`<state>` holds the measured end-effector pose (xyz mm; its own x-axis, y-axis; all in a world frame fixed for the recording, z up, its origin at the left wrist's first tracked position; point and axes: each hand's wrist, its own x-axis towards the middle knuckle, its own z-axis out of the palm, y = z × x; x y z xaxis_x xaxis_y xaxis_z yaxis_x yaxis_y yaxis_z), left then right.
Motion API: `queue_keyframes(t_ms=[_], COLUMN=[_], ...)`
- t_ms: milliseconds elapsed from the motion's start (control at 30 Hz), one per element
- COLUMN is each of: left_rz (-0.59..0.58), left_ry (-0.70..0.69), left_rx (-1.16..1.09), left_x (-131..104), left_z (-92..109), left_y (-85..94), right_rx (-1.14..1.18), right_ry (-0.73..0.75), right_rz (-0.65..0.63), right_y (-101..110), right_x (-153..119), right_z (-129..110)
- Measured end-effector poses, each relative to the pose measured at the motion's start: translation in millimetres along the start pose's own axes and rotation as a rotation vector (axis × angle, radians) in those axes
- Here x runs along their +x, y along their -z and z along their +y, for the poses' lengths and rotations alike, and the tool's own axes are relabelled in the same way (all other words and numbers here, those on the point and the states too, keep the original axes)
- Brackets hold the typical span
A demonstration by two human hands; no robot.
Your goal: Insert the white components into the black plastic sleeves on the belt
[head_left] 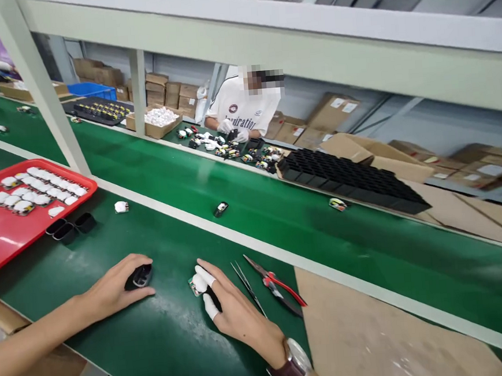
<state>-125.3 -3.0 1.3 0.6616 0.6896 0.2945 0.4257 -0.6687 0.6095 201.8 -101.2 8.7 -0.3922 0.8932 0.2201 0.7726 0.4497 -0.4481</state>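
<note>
My left hand [117,282] is wrapped around a small black plastic housing [142,276], its opening facing up, just above or on the green table. White finger cots cover the thumb and a finger of my right hand [232,305], which wears a watch [296,355]. Those fingertips grip a small circuit board with a white rounded pad on it [198,283]. Something dark shows between the thumb and palm; I cannot tell what it is. Right of this hand lie metal tweezers [248,287] and red-handled pliers [273,283].
A red tray [16,241] holds rows of white-padded boards, with black housings [64,232] beside it. Another padded board [121,207] lies nearby. Beyond a pale rail, a green belt [167,180] carries parts. A co-worker [244,107] handles parts opposite. Cardboard [375,329] covers the right side.
</note>
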Motion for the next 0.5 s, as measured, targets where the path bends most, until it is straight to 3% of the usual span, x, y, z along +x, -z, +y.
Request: queue_keyframes(t_ms=[133,267,367,500], left_rz=[-0.073,-0.066,-0.104,-0.199], left_ry=[-0.081,-0.150,-0.135,-0.072], left_rx=[-0.030,-0.067,-0.091,-0.126], left_x=[48.1,81.6,88.0,81.5], left_z=[22.8,25.5,21.3,19.1], left_y=[-27.4,-55.1,-65.9,-62.2], right_rx=[-0.225,-0.230,-0.104,-0.010], right_ry=[0.004,-0.009,-0.053,-0.053], right_rz=[0.101,0.123,0.152,0.174], right_y=[-18.8,-21.0,-12.5,-10.7], right_x=[-14.4,-14.1,-18.3,-28.7], right_z=[-4.3,-6.4,-3.8,3.1])
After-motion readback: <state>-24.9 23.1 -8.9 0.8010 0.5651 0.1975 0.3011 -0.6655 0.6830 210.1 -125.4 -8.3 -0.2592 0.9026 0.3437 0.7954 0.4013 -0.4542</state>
